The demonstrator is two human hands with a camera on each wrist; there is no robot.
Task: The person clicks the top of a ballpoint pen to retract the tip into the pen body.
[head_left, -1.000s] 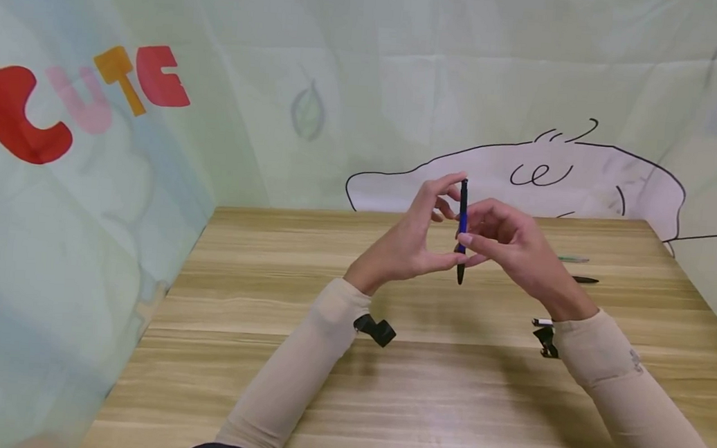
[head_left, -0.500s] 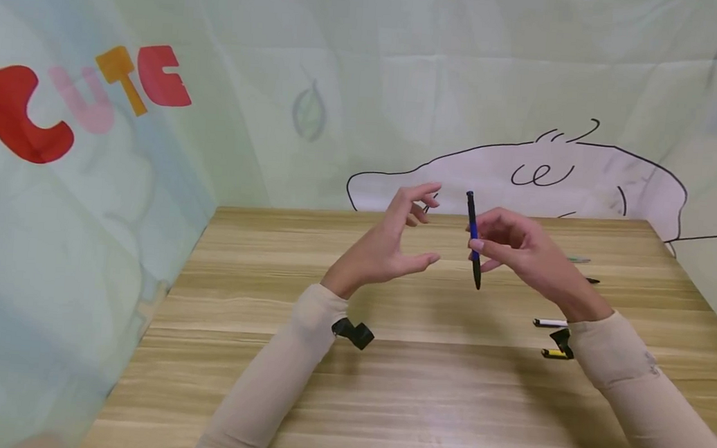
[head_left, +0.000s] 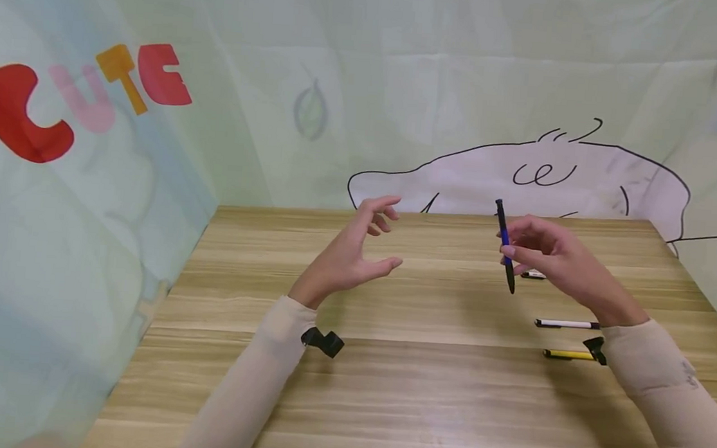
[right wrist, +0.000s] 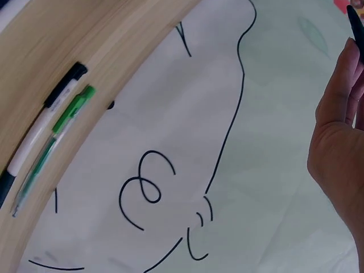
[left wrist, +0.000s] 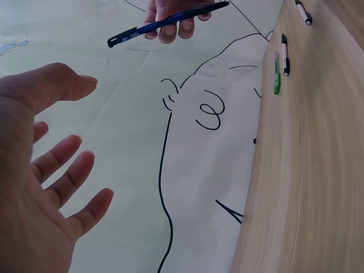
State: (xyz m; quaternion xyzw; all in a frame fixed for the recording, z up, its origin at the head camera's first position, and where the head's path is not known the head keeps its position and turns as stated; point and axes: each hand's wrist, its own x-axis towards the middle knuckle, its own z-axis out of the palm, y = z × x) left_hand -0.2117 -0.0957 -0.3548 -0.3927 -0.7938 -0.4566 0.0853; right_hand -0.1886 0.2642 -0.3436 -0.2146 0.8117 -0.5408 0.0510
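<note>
A blue pen (head_left: 505, 240) with black ends stands nearly upright above the table, its top leaning left. My right hand (head_left: 559, 255) pinches it between thumb and fingers around the middle. In the left wrist view the same pen (left wrist: 165, 24) slants across the top, with the right hand's fingertips (left wrist: 167, 33) against it. My left hand (head_left: 347, 251) is raised to the left, thumb and fingers spread apart, holding nothing. In the right wrist view, only the pen's dark end (right wrist: 356, 28) shows beside the right hand (right wrist: 338, 125).
On the wooden table (head_left: 384, 392) lie a white pen (head_left: 566, 324) and a yellow pen (head_left: 568, 354), partly behind the right wrist. A green pen (right wrist: 57, 145) and a white-and-black pen (right wrist: 42, 125) lie near the back edge. A printed cloth (head_left: 279, 107) hangs behind.
One second ago the left hand's thumb and finger spanned the pen. The left hand has since moved away left, while the right hand has carried the pen right, tilting its top left.
</note>
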